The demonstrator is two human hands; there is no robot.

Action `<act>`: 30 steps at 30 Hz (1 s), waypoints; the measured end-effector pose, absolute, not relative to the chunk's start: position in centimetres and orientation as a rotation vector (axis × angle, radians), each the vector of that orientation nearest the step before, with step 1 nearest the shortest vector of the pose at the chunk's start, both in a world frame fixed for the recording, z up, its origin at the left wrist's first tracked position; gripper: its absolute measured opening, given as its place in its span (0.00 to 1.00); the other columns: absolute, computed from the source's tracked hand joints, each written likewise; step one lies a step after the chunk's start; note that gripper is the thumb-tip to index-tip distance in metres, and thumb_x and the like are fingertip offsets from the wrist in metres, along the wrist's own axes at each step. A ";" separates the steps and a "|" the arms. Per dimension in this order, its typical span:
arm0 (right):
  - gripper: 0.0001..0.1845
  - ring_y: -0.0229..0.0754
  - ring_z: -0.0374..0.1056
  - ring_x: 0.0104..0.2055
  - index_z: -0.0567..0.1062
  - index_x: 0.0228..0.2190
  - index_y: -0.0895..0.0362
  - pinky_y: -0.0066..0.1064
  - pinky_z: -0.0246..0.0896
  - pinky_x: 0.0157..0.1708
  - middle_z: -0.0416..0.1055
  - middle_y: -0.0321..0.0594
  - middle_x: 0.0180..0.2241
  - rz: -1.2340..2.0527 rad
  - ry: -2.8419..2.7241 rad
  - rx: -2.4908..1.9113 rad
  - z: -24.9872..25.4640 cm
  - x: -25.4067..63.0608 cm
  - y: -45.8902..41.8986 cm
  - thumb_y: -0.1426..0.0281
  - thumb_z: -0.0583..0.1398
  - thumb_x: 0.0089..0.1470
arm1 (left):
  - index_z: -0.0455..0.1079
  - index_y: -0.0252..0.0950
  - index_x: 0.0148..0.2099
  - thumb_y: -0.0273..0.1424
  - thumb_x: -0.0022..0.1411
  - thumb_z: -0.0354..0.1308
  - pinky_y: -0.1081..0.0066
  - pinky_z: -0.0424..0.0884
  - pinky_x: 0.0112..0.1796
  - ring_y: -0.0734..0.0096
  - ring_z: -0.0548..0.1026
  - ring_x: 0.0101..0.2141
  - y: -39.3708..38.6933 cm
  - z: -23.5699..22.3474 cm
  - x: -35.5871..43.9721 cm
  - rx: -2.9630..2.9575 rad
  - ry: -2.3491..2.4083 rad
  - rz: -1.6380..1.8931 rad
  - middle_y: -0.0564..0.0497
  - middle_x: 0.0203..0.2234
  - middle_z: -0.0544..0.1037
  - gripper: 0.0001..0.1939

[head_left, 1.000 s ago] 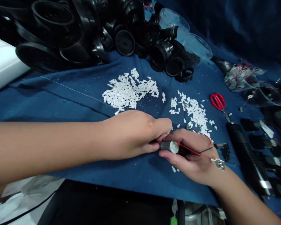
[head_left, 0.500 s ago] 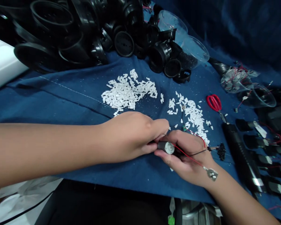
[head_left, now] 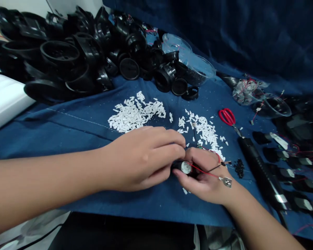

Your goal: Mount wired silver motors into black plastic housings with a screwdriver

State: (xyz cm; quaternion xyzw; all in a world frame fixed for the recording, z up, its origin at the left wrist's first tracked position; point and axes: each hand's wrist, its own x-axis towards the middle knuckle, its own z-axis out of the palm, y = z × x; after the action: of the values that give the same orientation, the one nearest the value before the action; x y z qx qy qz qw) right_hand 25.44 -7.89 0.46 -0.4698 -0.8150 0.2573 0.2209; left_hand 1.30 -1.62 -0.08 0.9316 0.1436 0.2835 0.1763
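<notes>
My right hand (head_left: 207, 178) is closed around a small black housing with a round white end (head_left: 186, 167) facing up. From it a red wire runs right to a flat metal contact tab (head_left: 227, 182), lying over my wrist; a black wire also trails out. My left hand (head_left: 148, 159) comes in from the left, its fingers curled together against the housing's left side; its fingertips are hidden. Small white plastic pieces lie beyond the hands in a larger pile (head_left: 130, 116) and a looser one (head_left: 207, 130).
Black plastic cups (head_left: 59, 52) are heaped at the back left, with clear plastic bowls (head_left: 202, 67) beside them. Red-handled pliers (head_left: 226, 117), a long black cylinder (head_left: 261, 173), tiny black bits (head_left: 239, 168) and several wired black parts (head_left: 287, 173) lie at the right.
The view has shifted, so the table things appear lower and further left. My left hand has turned, its back and curled fingers now showing more. My right hand still holds the housing.
</notes>
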 end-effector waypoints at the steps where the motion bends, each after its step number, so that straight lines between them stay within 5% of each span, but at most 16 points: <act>1: 0.12 0.33 0.60 0.26 0.67 0.29 0.54 0.30 0.55 0.28 0.64 0.29 0.24 0.694 -2.267 -1.276 0.5 25.4 -7.8 0.69 0.66 0.57 | 0.72 0.37 0.53 0.26 0.72 0.55 0.60 0.72 0.41 0.61 0.77 0.43 -1.8 0.0 1.3 2.691 0.356 0.840 0.43 0.54 0.79 0.10; 6: 0.14 0.33 0.56 0.27 0.62 0.27 0.55 0.29 0.52 0.29 0.60 0.29 0.24 0.686 -2.265 -1.220 0.6 25.2 -7.6 0.74 0.64 0.50 | 0.74 0.37 0.54 0.29 0.71 0.58 0.59 0.70 0.36 0.64 0.74 0.35 -2.5 -0.1 1.6 2.875 0.200 0.831 0.46 0.49 0.82 0.11; 11: 0.08 0.34 0.62 0.29 0.68 0.31 0.55 0.28 0.55 0.30 0.66 0.30 0.28 0.739 -2.249 -1.267 0.6 25.2 -7.5 0.72 0.64 0.52 | 0.76 0.37 0.48 0.28 0.74 0.55 0.60 0.68 0.38 0.65 0.73 0.34 -2.9 0.2 1.7 2.848 0.221 0.821 0.48 0.43 0.83 0.09; 16: 0.11 0.34 0.53 0.27 0.62 0.26 0.55 0.30 0.45 0.25 0.57 0.32 0.28 0.589 -2.322 -1.377 -0.1 24.6 -7.1 0.69 0.62 0.47 | 0.78 0.37 0.43 0.25 0.76 0.49 0.59 0.67 0.37 0.65 0.72 0.34 -3.5 0.7 1.9 2.894 0.198 0.837 0.50 0.44 0.84 0.15; 30: 0.11 0.36 0.52 0.25 0.65 0.23 0.55 0.31 0.44 0.25 0.59 0.34 0.24 0.476 -2.545 -1.326 -0.6 24.5 -6.3 0.63 0.56 0.52 | 0.79 0.39 0.43 0.28 0.74 0.55 0.62 0.69 0.38 0.68 0.72 0.34 -3.8 0.3 1.7 2.937 0.228 0.941 0.52 0.40 0.82 0.10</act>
State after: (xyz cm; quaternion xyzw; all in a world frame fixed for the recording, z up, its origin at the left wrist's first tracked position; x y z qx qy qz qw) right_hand 24.48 -6.31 -0.61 -0.4528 -0.8689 0.1626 0.1160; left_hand 1.70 -3.83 0.34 0.9495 0.0737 0.3041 0.0244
